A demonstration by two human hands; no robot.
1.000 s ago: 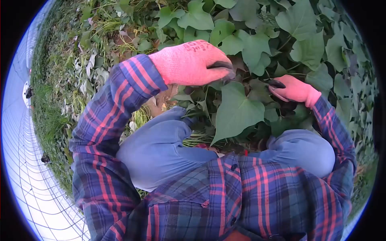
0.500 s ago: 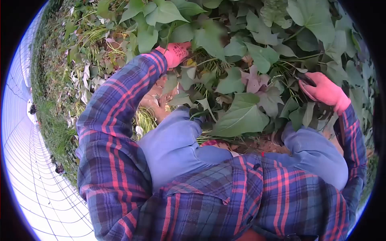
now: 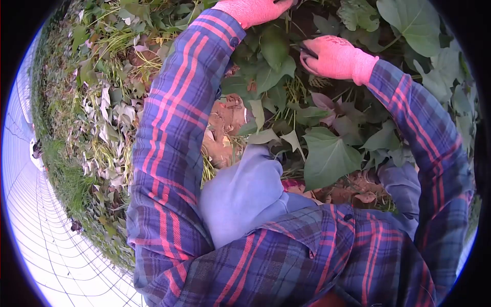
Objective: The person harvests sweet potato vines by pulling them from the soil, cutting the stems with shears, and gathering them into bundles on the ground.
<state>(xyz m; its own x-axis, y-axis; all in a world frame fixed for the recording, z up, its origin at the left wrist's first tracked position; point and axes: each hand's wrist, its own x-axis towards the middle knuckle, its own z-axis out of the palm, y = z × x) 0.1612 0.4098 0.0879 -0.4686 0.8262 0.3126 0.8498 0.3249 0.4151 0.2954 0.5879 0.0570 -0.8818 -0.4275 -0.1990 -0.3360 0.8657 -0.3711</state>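
Observation:
My left hand (image 3: 253,11), in a pink glove, reaches to the top edge of the head view, where its fingers are partly cut off and lost among leaves. My right hand (image 3: 332,57), gloved the same with a dark palm, has its fingers curled inward among the green vines; what lies in them, if anything, is hidden. Broad pointed leaves (image 3: 331,157), like those of sweet potato, hang below the right hand. A few purplish leaves (image 3: 327,104) grow among them. Between my arms is a thick tangle of stems and leaves (image 3: 273,71).
Bare reddish soil (image 3: 225,125) shows beside my bent knee (image 3: 243,192). Pale, wilted leaves and cut-looking stems (image 3: 115,120) lie to the left. Grass (image 3: 66,169) runs along a gridded white sheet or netting (image 3: 56,240) at the far left.
Both hands have moved farther forward, up the view. My right hand has swung left, closer to the left one. My body has leaned forward, and the leaves between the arms have shifted.

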